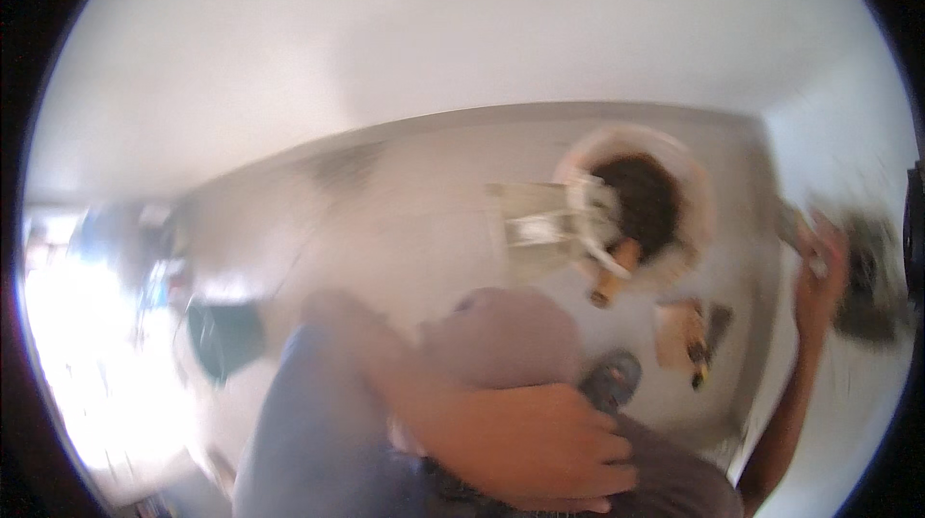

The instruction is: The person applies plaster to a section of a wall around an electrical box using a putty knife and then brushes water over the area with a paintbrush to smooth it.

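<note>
The right hand [822, 253], right of the tub [701, 200], half curls; what it holds, I can't tell. Slow, steady touches seem best. Left hand [544, 441] lies loose, seemingly empty.

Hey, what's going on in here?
Someone is bent low, their left hand resting across their lap. Their right hand is raised at the wall, apparently holding a small greyish thing, too blurred to name, near a dark patch. On the floor stand a pale round tub with dark contents and, farther left, a green bucket.
</note>
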Tool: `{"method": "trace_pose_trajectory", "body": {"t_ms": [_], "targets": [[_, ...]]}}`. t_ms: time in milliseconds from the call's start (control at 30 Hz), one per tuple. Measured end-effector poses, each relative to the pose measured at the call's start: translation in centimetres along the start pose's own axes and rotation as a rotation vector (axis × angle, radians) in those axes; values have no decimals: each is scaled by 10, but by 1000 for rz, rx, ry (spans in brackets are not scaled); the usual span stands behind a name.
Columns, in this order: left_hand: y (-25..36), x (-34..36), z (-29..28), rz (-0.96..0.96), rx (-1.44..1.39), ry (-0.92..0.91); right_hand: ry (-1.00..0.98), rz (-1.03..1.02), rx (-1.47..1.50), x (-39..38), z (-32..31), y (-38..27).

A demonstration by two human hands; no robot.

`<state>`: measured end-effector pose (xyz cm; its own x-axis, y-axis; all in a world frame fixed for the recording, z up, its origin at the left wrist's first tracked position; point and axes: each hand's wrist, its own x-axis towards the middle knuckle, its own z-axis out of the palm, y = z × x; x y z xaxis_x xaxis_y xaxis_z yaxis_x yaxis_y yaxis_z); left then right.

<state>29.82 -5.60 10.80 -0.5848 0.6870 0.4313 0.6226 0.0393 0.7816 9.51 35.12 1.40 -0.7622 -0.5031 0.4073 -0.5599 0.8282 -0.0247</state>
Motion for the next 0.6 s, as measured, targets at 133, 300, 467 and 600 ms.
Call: {"method": "trace_pose_trajectory", "body": {"t_ms": [133,300,467,600], "targets": [[6,12,1,-201,109,-202,-146,175,191,15,2,8],[18,19,16,-465,-47,-161,-410,105,252,87,-50,-36],[47,24,-13,-686,-129,-130,-520,74,552,127,-82,-81],[86,-1,16,-787,-193,95,-717,-4,557,134,-101,-150]]}}
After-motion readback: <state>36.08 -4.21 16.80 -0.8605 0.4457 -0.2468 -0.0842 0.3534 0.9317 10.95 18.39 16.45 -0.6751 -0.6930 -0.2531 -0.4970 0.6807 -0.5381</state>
